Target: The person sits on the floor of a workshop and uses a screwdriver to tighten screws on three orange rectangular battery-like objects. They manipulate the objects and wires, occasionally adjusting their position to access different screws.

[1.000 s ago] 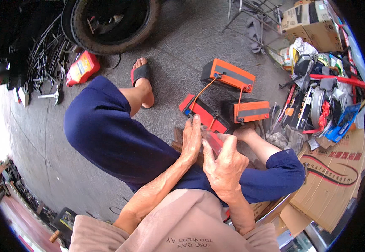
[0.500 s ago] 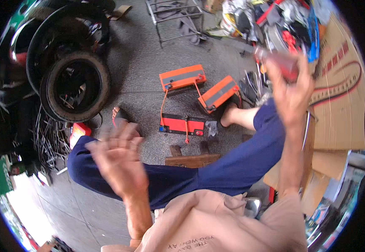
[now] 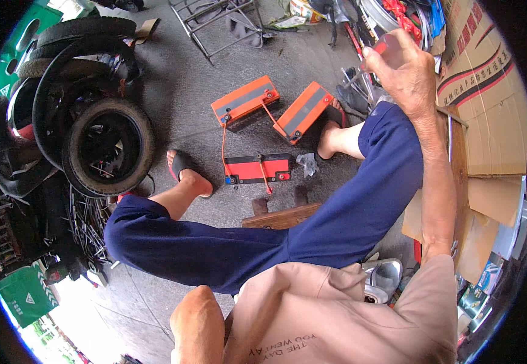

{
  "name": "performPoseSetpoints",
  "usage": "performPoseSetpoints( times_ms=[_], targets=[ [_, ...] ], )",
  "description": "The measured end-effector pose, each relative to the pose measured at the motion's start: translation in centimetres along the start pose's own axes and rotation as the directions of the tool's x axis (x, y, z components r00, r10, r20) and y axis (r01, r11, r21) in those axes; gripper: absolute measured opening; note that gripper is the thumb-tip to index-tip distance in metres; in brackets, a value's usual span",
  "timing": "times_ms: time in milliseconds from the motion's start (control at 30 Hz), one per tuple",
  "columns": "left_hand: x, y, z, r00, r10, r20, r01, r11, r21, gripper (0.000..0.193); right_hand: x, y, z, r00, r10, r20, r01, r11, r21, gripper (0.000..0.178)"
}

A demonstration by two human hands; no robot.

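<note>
Raised at the right, my right hand (image 3: pixel 410 76) has its fingers curled round a small reddish see-through object (image 3: pixel 389 51); its kind I cannot make out. Of my left arm only a bent part shows at the lower edge, and that hand is out of the picture. On the floor between my feet stand two orange-topped batteries (image 3: pixel 245 102) and a red-topped battery (image 3: pixel 257 168). An orange cable (image 3: pixel 224 148) joins one orange-topped battery to the red-topped one, and a shorter cable (image 3: pixel 272 114) runs between the orange-topped pair. Neither hand touches them.
Tyres (image 3: pixel 108 145) are piled at the left, above a heap of thin metal rods (image 3: pixel 90 224). A metal rack (image 3: pixel 221 24) stands at the far side. Close to my legs is a low wooden stool (image 3: pixel 281 216). Large cardboard (image 3: pixel 494 133) leans at the right.
My left hand has dropped from above my left knee out of the picture. My right hand still grips the reddish object, now slightly higher. The whole view has shifted a little.
</note>
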State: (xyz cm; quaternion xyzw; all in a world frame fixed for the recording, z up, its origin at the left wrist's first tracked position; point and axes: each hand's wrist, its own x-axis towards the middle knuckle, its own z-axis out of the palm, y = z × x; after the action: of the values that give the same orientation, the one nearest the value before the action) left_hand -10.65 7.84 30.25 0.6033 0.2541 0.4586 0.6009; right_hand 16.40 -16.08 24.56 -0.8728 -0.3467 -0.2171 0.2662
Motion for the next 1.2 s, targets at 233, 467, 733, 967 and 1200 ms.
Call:
performPoseSetpoints(
  times_ms=[233, 467, 733, 967, 1200],
  targets=[
    [-0.1, -1.2, 1.6, 0.999, -0.016, 0.047, 0.013, 0.998, 0.062, 0.051, -0.6, -0.2, -0.4, 0.995, -0.080, 0.057, 0.082, 0.996, -0.034, 0.032],
    [-0.4, -2.2, 2.9, 0.996, -0.036, 0.085, 0.028, 0.994, 0.102, 0.043, -1.4, 0.2, -0.1, 0.988, -0.016, 0.154, 0.015, 1.000, 0.007, 0.028],
    [-0.5, -4.0, 4.8, 0.984, -0.074, 0.161, 0.055, 0.992, 0.116, 0.034, -2.2, 1.0, -1.3, 0.985, 0.007, 0.170, -0.003, 1.000, -0.024, 0.029],
    [-1.0, -4.3, 5.9, 0.979, -0.083, 0.185, 0.054, 0.987, 0.154, 0.027, -1.7, 0.4, -2.0, 0.982, -0.014, 0.189, 0.011, 1.000, 0.018, 0.029],
    [-1.5, -4.6, 6.0, 0.985, -0.061, 0.162, 0.020, 0.969, 0.246, 0.020, -2.2, 0.4, 0.7, 0.984, -0.118, 0.134, 0.099, 0.985, 0.139, 0.025]
  ],
)
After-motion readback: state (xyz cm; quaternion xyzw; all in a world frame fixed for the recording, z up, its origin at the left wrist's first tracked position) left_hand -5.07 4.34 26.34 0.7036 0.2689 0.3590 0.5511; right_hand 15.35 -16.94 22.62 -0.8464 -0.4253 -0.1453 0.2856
